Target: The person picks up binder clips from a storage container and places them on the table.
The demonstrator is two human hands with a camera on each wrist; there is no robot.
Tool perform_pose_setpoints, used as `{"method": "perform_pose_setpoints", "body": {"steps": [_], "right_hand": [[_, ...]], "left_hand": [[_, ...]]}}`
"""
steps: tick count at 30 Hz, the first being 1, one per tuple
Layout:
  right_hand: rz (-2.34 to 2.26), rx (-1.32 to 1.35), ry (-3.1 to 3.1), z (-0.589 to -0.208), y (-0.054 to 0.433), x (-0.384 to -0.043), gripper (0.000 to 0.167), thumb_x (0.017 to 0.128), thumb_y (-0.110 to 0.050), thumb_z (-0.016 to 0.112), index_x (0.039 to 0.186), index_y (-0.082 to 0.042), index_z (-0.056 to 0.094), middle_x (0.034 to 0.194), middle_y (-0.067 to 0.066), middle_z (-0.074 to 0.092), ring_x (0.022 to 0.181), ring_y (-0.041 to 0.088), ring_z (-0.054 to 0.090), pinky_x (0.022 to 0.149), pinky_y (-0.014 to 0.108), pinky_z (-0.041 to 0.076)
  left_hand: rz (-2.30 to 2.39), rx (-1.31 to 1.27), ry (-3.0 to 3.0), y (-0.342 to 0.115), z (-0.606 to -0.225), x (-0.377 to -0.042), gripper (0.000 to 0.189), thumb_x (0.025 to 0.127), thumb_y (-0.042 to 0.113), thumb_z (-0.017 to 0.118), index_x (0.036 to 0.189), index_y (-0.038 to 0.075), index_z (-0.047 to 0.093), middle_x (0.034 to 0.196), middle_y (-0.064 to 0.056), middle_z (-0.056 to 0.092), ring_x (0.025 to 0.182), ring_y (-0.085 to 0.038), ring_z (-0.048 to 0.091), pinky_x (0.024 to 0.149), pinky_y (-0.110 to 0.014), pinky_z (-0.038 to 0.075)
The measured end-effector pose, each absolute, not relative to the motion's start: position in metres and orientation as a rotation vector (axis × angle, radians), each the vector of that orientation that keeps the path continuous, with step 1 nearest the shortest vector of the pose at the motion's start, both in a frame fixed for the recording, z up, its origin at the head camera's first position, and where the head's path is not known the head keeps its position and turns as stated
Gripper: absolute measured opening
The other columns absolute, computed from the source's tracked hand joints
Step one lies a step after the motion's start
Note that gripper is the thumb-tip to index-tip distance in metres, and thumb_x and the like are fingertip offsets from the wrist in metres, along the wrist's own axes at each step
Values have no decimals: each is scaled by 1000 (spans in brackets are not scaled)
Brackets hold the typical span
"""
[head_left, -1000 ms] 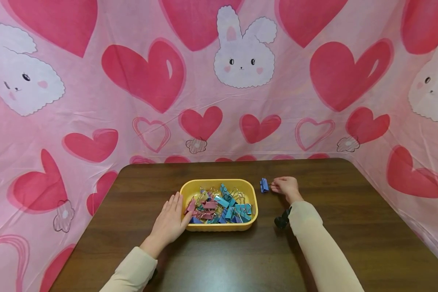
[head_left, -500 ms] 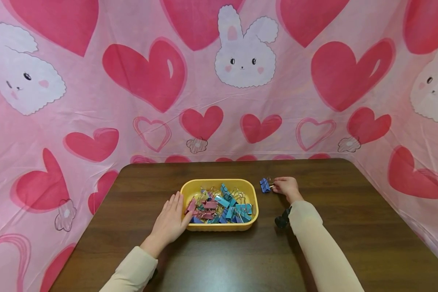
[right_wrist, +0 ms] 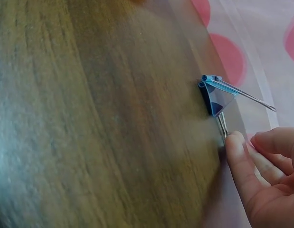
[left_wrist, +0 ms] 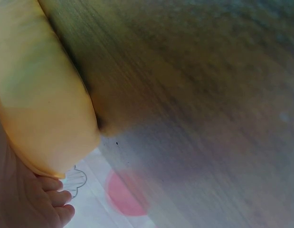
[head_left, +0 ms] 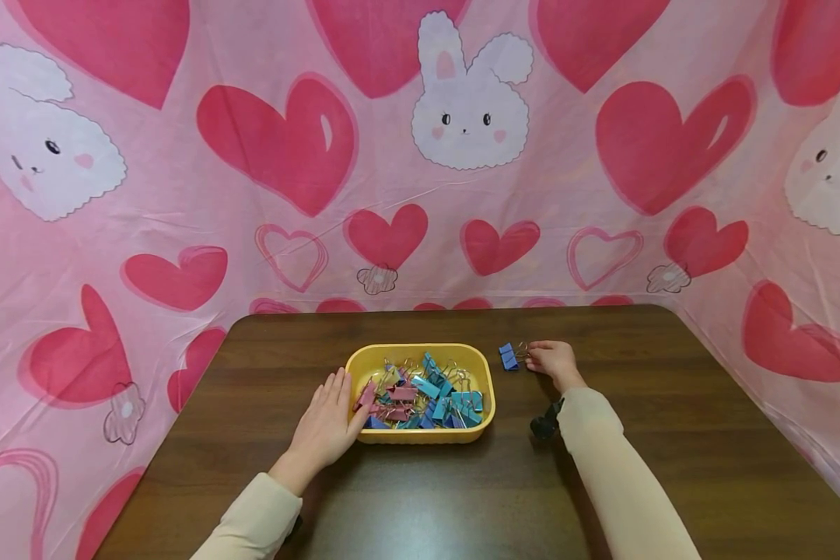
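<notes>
Blue clip [head_left: 509, 357], on worktop [head_left: 427, 498], ctr-R of frame, beside yellow tray [head_left: 420, 438]; R grip [head_left: 553, 362]: fingertips at wire [right_wrist: 222, 122], pinch unclear; L grip [head_left: 323, 426]: straight-fingered agst tray; step prob. positioning clip; next needs light wire ctrl.

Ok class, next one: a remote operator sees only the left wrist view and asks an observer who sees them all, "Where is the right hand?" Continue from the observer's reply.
Observer: The right hand is at a blue binder clip, close to one wire handle; I can't tell whether it pinches it.
Operator: Is that clip inside the yellow tub?
Observer: No, it is outside, just to the right of the tub in the head view.
Operator: I see only the tub's outer wall. What does it hold?
Observer: Many loose clips, among them pink, teal and blue ones.
</notes>
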State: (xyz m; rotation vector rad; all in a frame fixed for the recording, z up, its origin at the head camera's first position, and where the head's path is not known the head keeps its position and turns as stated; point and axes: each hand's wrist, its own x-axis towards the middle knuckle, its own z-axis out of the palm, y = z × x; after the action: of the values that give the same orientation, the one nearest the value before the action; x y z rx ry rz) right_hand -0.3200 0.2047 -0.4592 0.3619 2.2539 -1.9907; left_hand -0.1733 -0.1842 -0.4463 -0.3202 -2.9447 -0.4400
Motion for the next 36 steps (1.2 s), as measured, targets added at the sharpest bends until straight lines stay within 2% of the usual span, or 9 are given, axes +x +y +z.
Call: {"method": "perform_pose_setpoints", "body": {"steps": [5, 10, 15, 19, 24, 27, 31, 36], "right_hand": [[-2037, 317, 2247, -454, 209, -319, 36, 92, 1, 48, 124, 18, 44, 101, 24, 58, 63, 9, 61, 63, 23, 53], [-2025, 227, 2321, -442, 215, -317, 40, 93, -2, 48, 127, 18, 42, 116, 36, 48, 66, 8, 62, 66, 23, 53], [-2024, 175, 2390, -428, 215, -317, 40, 93, -6, 51, 126, 15, 44, 118, 35, 48, 69, 11, 64, 70, 28, 53], [-2086, 114, 2390, -413, 209, -317, 40, 92, -8, 53, 125, 13, 46, 110, 26, 55, 67, 8, 63, 71, 30, 53], [-2154, -44, 2376, -393, 197, -312, 41, 90, -6, 56, 123, 16, 46, 89, 2, 60, 64, 7, 62, 65, 26, 54], [-2179, -137, 2362, -382, 188, -307, 40, 90, -4, 56, 122, 17, 46, 87, -2, 60, 65, 8, 63, 66, 27, 54], [-2161, -215, 2350, -370, 175, -300, 38, 90, -4, 56, 122, 14, 48, 90, 1, 61, 69, 12, 63, 70, 32, 54], [-2109, -308, 2350, -358, 156, -290, 40, 90, -6, 57, 124, 13, 48, 100, 13, 61, 73, 16, 64, 74, 36, 53]], "left_hand": [[-442, -319, -2957, -184, -446, -173, 72, 94, 45, 41, 139, -10, 27, 145, -25, 24, 133, -38, 20, 108, -47, 16], [-447, -308, -2972, -184, -445, -173, 73, 94, 45, 42, 140, -9, 25, 146, -24, 22, 134, -38, 20, 108, -47, 15], [-447, -309, -2970, -184, -445, -173, 73, 94, 45, 42, 140, -9, 25, 146, -24, 22, 134, -38, 19, 108, -47, 15], [-458, -306, -2973, -183, -445, -172, 73, 94, 44, 43, 140, -9, 25, 146, -24, 22, 134, -38, 18, 108, -47, 15], [-465, -305, -2965, -183, -444, -171, 73, 93, 44, 44, 140, -9, 26, 146, -24, 23, 134, -38, 19, 108, -47, 15], [-465, -305, -2964, -183, -443, -171, 73, 93, 44, 44, 140, -9, 26, 146, -24, 23, 134, -38, 20, 108, -47, 15], [-471, -301, -2965, -183, -444, -171, 73, 93, 44, 44, 140, -9, 26, 146, -24, 23, 134, -38, 19, 108, -47, 15], [-472, -297, -2974, -183, -446, -172, 74, 93, 45, 43, 141, -8, 25, 146, -24, 22, 134, -37, 18, 108, -47, 15]]}}
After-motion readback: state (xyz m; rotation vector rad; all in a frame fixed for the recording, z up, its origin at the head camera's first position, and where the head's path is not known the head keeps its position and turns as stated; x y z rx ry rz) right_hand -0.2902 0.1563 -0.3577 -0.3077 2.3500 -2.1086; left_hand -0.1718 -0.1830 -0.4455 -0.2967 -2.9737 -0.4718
